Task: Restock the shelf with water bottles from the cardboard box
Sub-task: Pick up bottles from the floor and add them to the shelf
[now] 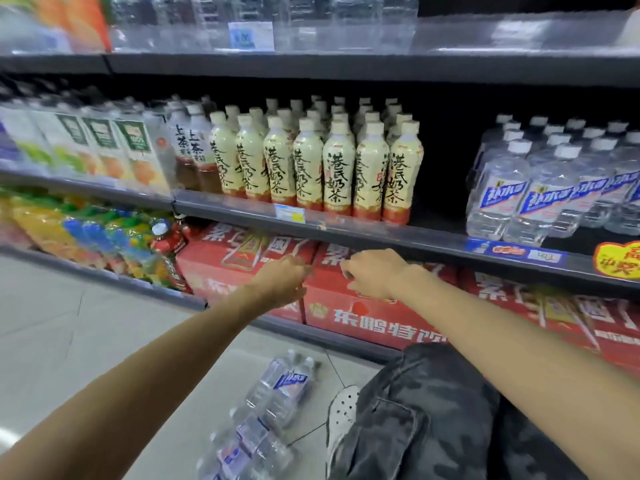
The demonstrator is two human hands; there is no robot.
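Hands reach out side by side toward the low part of the shelf [346,233]. Two bare arms come up from 6 o'clock. The left hand [282,277] sits just left of the middle, and the right hand [372,271] is just beside it at 3 o'clock from it. Both hands hang in front of the red boxes [346,306] on the bottom shelf. The fingers of each hand curl down a little, and nothing shows inside them. I cannot tell if they touch the boxes.

Water bottles [526,192] with blue labels stand on the middle shelf at 3 o'clock. Five show in the front row, with more behind. More water bottles lie on the floor [69,323] at 6 o'clock, in two clear packs [273,403]. I cannot count these well, they are blurry.

Seven milk tea bottles [337,168] stand in the front row at the middle, left of the water and apart from it. Two dark tea bottles [188,154] stand at their left. Juice cartons [114,150] fill 9 o'clock.

A knee in camo trousers [433,410] is at 5 o'clock.
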